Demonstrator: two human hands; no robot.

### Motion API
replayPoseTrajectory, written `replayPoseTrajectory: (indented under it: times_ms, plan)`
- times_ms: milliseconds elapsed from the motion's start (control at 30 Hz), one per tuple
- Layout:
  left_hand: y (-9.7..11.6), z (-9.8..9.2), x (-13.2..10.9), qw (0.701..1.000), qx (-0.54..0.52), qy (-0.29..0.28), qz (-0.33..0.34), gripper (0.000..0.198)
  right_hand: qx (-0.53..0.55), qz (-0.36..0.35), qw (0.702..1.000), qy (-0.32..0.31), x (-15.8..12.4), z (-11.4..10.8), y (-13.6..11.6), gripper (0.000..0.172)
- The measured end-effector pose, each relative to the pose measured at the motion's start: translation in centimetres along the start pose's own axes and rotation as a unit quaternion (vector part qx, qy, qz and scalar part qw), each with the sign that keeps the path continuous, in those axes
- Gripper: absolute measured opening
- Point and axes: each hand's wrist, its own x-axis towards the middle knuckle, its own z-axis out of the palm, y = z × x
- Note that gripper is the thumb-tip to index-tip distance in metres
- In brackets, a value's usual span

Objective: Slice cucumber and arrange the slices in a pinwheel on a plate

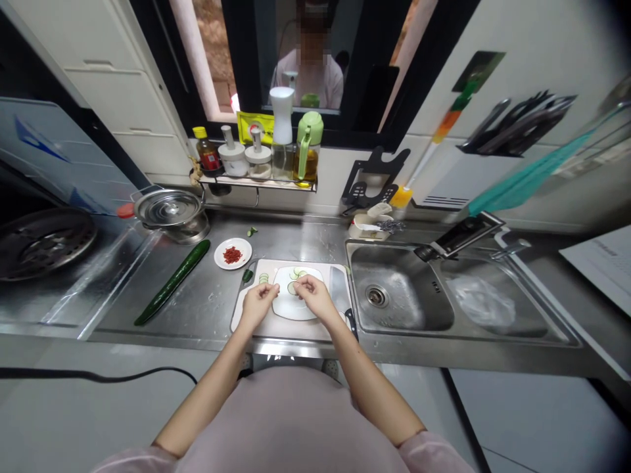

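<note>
A square white plate (296, 312) rests on a pale cutting board (266, 327) in front of me. Over its right part, my right hand (315, 299) pinches a round cucumber slice (291, 288). My left hand (259, 304) is at the plate's left edge, fingertips pressed together; whatever is between them is too small to make out. Several cucumber slices (299, 272) lie at the plate's far side. A short row of slices (263, 278) is on the board beyond my left hand, near a dark green cucumber end (248, 276). A knife (339, 286) lies along the board's right side.
Left of the board are a small plate of chopped red pieces (233, 254), a whole cucumber (173, 282) and a lidded steel pot (172, 213). A steel sink (401, 289) with a tap (458, 240) adjoins on the right. Bottles stand on a rack (261, 182) behind.
</note>
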Motion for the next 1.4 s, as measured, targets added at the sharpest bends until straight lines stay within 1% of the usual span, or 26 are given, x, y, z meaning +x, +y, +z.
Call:
replayPoseTrajectory:
  times_ms: [67, 100, 200, 267, 333, 433, 533, 633, 733, 833, 933, 1100, 1267, 1400]
  plan:
    - [-0.4, -0.1, -0.3, 0.999, 0.043, -0.007, -0.005, 0.025, 0.007, 0.004, 1.0, 0.002, -0.1, -0.1, 0.0, 0.024]
    - [-0.4, -0.1, -0.5, 0.999, 0.041, -0.019, -0.008, 0.025, 0.009, 0.005, 1.0, 0.002, -0.1, -0.2, -0.1, 0.024]
    - [0.4, 0.2, -1.2, 0.995, -0.029, -0.094, -0.036, 0.033, -0.004, -0.01, 1.0, 0.0, -0.4, -0.2, -0.3, 0.022]
    - [1.4, 0.4, -1.5, 0.983, -0.085, -0.143, -0.079, 0.044, -0.028, -0.035, 0.999, -0.001, -0.6, -0.2, -0.6, 0.021]
    - [2.4, 0.6, -1.7, 0.968, -0.134, -0.172, -0.126, 0.053, -0.051, -0.061, 0.997, -0.009, -0.8, -0.2, -0.9, 0.021]
    - [3.4, 0.7, -1.7, 0.946, -0.195, -0.187, -0.177, 0.056, -0.074, -0.092, 0.993, -0.017, -1.0, -0.3, -1.4, 0.021]
    - [3.6, 0.9, -1.5, 0.928, -0.239, -0.193, -0.212, 0.053, -0.097, -0.124, 0.987, -0.022, -1.2, -0.5, -1.6, 0.019]
    - [3.6, 1.0, -1.5, 0.91, -0.273, -0.205, -0.235, 0.049, -0.108, -0.146, 0.983, -0.033, -1.3, -0.7, -1.9, 0.017]
    - [3.7, 1.2, -1.4, 0.902, -0.286, -0.213, -0.245, 0.046, -0.121, -0.151, 0.981, -0.035, -1.4, -0.9, -2.0, 0.017]
    - [3.8, 1.2, -1.3, 0.905, -0.278, -0.214, -0.24, 0.043, -0.14, -0.156, 0.977, -0.038, -1.3, -1.1, -1.9, 0.018]
    - [4.0, 1.2, -1.3, 0.915, -0.275, -0.195, -0.22, 0.038, -0.159, -0.169, 0.972, -0.04, -1.2, -1.4, -1.6, 0.018]
    - [4.9, 1.1, -0.9, 0.934, -0.26, -0.17, -0.179, 0.039, -0.2, -0.197, 0.959, -0.047, -0.9, -1.8, -1.7, 0.017]
    - [6.7, 0.8, 0.3, 0.962, -0.198, -0.154, -0.107, 0.039, -0.245, -0.24, 0.938, -0.053, 0.2, -2.5, -3.7, 0.016]
    - [8.1, 0.6, 1.1, 0.975, -0.177, -0.127, -0.031, 0.039, -0.281, -0.262, 0.922, -0.056, 1.0, -3.0, -5.5, 0.016]
